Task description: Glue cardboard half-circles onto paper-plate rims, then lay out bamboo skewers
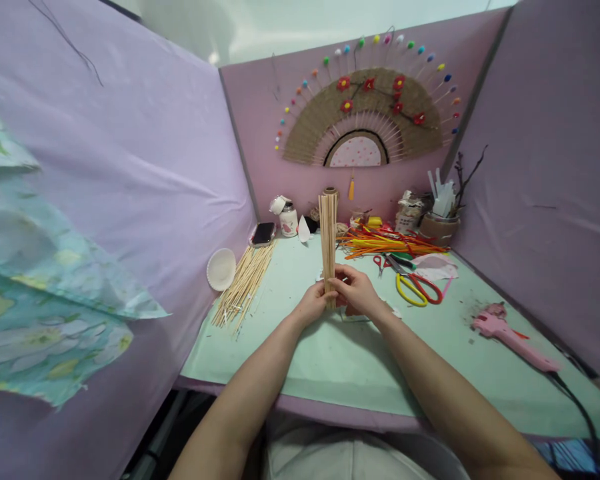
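A bundle of thin wooden sticks (329, 230) stands upright over the middle of the table, gripped near its lower end. My left hand (315, 301) is closed round it from the left, thumb across the front. From the right, my right hand (355, 288) also closes on the bundle, its thumb pressed against the sticks. Some fingers of both hands are hidden behind the bundle. Beneath my right hand a small flat piece (356, 318) lies on the table, partly covered, and I cannot make out what it is.
Loose sticks (247, 283) lie at the left beside a white fluted bowl (221, 269) and a phone (263, 233). To the right are coloured pipe cleaners (390, 243), scissors (420, 290) and a pink glue gun (515, 340) with a cord. A decorated fan (365, 120) hangs behind.
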`<state>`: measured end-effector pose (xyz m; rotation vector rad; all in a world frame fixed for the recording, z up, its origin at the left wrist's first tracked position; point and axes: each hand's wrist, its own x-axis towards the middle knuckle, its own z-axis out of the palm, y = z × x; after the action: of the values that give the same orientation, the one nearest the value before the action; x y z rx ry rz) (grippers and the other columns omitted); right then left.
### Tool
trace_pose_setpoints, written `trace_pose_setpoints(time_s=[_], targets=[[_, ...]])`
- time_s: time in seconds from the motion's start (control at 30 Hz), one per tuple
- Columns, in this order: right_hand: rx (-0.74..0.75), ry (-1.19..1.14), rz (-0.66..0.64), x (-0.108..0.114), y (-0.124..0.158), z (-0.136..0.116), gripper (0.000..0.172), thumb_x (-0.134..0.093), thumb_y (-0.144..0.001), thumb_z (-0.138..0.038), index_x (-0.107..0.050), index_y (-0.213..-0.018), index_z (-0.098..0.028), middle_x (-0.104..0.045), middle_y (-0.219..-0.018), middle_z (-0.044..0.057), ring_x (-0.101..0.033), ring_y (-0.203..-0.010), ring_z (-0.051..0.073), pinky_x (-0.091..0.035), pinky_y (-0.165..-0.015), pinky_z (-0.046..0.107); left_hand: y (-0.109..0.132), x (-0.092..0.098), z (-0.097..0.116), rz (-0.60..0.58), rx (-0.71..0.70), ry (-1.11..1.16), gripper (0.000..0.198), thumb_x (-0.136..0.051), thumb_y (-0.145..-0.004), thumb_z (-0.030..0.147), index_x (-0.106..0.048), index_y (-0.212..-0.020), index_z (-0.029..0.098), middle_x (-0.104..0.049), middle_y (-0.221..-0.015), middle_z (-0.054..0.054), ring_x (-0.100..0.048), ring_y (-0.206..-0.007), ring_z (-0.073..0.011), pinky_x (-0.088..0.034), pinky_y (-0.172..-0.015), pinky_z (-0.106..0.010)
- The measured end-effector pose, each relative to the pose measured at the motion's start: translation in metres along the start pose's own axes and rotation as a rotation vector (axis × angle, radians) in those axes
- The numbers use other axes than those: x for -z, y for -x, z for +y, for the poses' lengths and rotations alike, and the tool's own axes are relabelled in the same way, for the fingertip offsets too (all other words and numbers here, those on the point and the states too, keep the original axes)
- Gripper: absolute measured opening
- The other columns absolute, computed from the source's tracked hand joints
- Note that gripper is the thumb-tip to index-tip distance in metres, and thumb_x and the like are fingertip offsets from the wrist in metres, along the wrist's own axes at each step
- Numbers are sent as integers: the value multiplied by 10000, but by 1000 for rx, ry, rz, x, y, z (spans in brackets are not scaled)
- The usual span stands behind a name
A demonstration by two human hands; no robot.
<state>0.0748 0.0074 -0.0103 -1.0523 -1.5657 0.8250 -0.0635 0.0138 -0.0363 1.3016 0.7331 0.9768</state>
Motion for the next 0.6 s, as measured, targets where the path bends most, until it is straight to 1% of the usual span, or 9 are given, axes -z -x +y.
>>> trace_pose_setpoints(time_s=[0.07,0.17,0.33,0.47,0.53,0.6], targets=[[-11,33,55,-3,1,1,202,-590,-784,-378,-654,-836,-194,-642,-744,15,-562,-683,168,-460,-660,296,1,-1,0,-11,-2,-30,295,-733,-678,344,-595,-829,131,-687,-762,-56,-656,-725,-197,-517,-726,-340],[-41,41,88,-1,2,2,218,-574,-790,-398,-632,-762,-189,-608,-682,7,-534,-658,167,-433,-640,291,1,-1,-1,-55,27,-20,304,-727,-677,324,-588,-870,134,-696,-794,-64,-671,-716,-211,-524,-726,-363],[-75,-7,48,3,1,5,256,-571,-790,-421,-632,-738,-177,-571,-639,-5,-491,-610,151,-398,-600,282,2,1,-5,-135,98,73,437,-776,-655,390,-566,-945,138,-709,-821,-92,-693,-707,-233,-530,-742,-409],[-99,-58,38,3,1,9,275,-582,-785,-439,-630,-725,-175,-548,-605,-17,-473,-579,139,-388,-570,272,3,1,-4,-146,156,117,489,-802,-636,432,-559,-944,140,-710,-789,-97,-692,-688,-223,-538,-710,-387],[-123,-85,42,4,0,9,284,-594,-779,-451,-630,-723,-175,-549,-594,-19,-486,-580,141,-401,-576,272,4,1,-2,-152,186,120,498,-809,-629,440,-558,-934,136,-706,-771,-96,-688,-673,-214,-541,-687,-371],[-143,-123,36,4,1,8,288,-624,-762,-460,-638,-748,-173,-595,-640,-7,-535,-632,155,-434,-616,279,5,0,0,-173,214,129,496,-813,-623,445,-549,-907,136,-702,-753,-92,-684,-660,-206,-544,-679,-362]])
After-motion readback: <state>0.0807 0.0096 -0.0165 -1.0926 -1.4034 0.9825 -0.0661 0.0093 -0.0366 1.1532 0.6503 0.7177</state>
